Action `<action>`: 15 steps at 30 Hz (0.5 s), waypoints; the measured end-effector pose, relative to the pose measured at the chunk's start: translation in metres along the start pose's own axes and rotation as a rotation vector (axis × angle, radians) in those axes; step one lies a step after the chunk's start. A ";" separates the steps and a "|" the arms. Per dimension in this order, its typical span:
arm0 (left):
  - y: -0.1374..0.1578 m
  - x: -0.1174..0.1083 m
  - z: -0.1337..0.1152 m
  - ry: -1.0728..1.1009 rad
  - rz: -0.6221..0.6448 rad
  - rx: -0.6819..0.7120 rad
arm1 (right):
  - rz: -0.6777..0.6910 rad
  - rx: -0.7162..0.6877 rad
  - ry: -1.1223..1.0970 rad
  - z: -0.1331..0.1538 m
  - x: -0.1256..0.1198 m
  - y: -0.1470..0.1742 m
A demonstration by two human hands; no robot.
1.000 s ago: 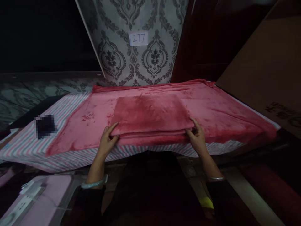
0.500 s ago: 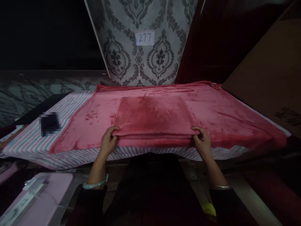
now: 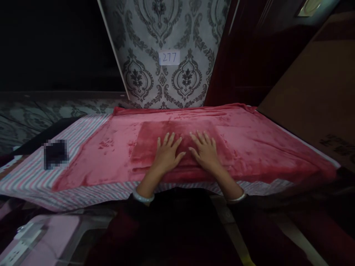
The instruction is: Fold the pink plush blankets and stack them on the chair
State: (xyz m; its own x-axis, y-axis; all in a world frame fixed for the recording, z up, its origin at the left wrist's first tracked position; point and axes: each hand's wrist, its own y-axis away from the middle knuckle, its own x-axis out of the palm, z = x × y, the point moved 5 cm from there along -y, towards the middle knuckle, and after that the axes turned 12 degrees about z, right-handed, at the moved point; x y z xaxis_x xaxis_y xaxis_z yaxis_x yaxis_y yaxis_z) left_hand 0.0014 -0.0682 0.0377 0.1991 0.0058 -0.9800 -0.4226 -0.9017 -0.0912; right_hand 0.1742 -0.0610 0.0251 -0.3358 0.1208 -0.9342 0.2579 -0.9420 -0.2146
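Observation:
A folded dark pink plush cloth (image 3: 146,138) lies flat in the middle of a larger pink plush blanket (image 3: 111,162). My left hand (image 3: 166,153) rests palm down on the folded cloth, fingers spread. Beside it, my right hand (image 3: 204,150) lies flat on the same cloth, its fingers spread too. The two thumbs point toward each other with a small gap between them. Neither hand grips anything. The near edge of the folded cloth shows stacked layers below my wrists.
Under the blanket is a striped sheet (image 3: 69,138), with a blurred dark object (image 3: 56,154) at left. A cardboard box (image 3: 313,85) stands at right. Behind are a patterned wall (image 3: 163,85) with a "277" paper (image 3: 169,57) and a dark screen (image 3: 55,48). A power strip (image 3: 22,253) lies lower left.
Both hands have let go of the folded cloth's near corners. They have moved inward and forward and now lie flat on top of it. The view has tilted slightly up.

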 end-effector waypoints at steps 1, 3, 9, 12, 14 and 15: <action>-0.005 0.007 -0.002 -0.025 0.026 -0.023 | 0.036 0.022 0.039 0.001 0.010 -0.003; -0.008 0.022 -0.001 -0.058 0.058 -0.054 | 0.072 0.041 0.090 -0.002 0.027 -0.003; -0.002 0.036 0.007 -0.085 0.044 -0.050 | 0.036 0.033 0.097 -0.009 0.040 0.004; -0.003 0.035 0.004 -0.089 0.048 -0.056 | 0.025 0.030 0.090 -0.008 0.040 0.003; -0.003 0.033 0.003 -0.090 0.050 -0.061 | 0.030 0.028 0.096 -0.008 0.040 0.002; -0.003 0.033 0.002 -0.091 0.055 -0.064 | 0.032 0.029 0.100 -0.008 0.040 0.002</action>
State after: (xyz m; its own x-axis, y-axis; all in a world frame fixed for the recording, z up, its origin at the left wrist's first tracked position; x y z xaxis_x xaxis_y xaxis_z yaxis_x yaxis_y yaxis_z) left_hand 0.0077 -0.0641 0.0058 0.0945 -0.0081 -0.9955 -0.3731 -0.9274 -0.0279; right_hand 0.1686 -0.0558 -0.0149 -0.2350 0.1199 -0.9646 0.2401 -0.9544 -0.1772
